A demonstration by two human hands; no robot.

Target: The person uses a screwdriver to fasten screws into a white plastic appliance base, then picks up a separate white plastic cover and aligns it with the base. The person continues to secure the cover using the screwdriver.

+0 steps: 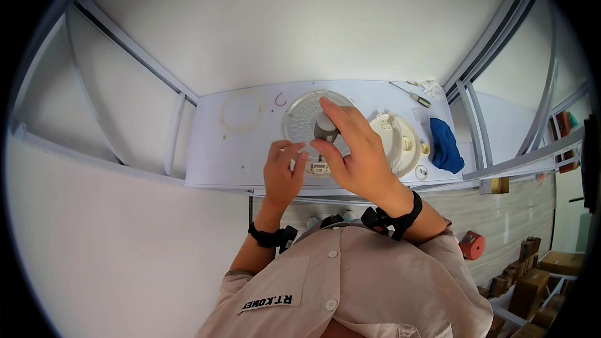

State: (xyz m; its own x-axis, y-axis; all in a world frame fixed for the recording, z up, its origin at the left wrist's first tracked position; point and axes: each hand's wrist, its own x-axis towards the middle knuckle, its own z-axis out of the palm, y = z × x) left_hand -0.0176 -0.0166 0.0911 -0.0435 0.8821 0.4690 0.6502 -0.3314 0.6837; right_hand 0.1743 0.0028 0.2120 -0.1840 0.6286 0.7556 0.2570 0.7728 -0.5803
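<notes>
My right hand [363,156] grips a grey cylindrical power screwdriver [326,130] with a pale round end, its thin tip pointing down and toward me. Below it lies a round clear ribbed cover [301,119] with a cream clip part [319,168] at its near edge. My left hand [283,172] is closed in a pinch beside the screwdriver's tip, over the cover's near left edge. Whatever its fingertips hold is too small to make out. Just right of my right hand sits a cream round plastic housing [410,156], partly hidden by that hand.
A thin yellowish ring [223,112] and a short red wire [277,100] lie on the left of the white table [210,156]. At the right are a hand screwdriver [419,98], a blue cloth [444,147], a small cream part [426,149] and a small round disc [421,172]. Metal frame posts flank the table.
</notes>
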